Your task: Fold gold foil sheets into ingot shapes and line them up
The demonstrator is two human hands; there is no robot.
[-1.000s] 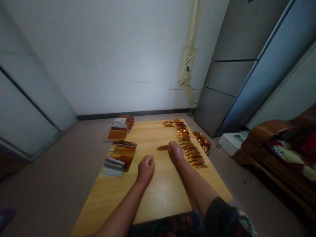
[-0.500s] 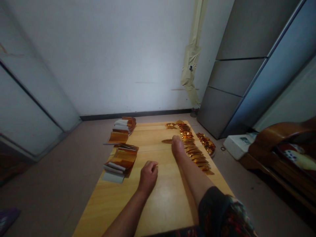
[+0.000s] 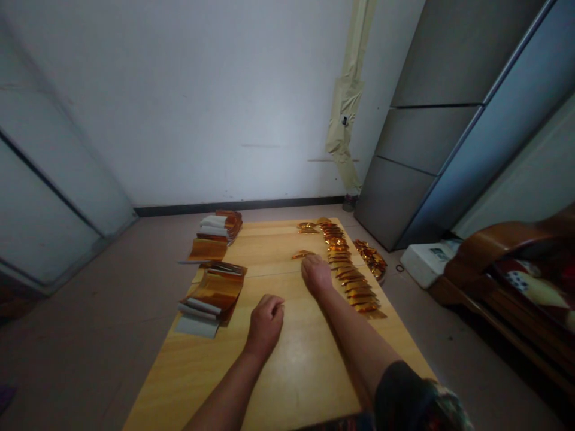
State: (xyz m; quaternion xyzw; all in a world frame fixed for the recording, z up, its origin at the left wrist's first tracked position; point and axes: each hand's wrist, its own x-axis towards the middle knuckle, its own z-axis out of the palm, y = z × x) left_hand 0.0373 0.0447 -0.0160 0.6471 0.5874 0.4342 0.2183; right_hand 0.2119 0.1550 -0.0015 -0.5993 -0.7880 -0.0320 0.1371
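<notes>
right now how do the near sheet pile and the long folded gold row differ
The near sheet pile has broad, curved sheets; the folded gold row has narrow pieces with pointed ends. The near sheet pile shows grey-white areas too; the folded gold row looks gold-toned throughout. The pile lies left on the table, the row right. Both have gold surfaces.
</notes>
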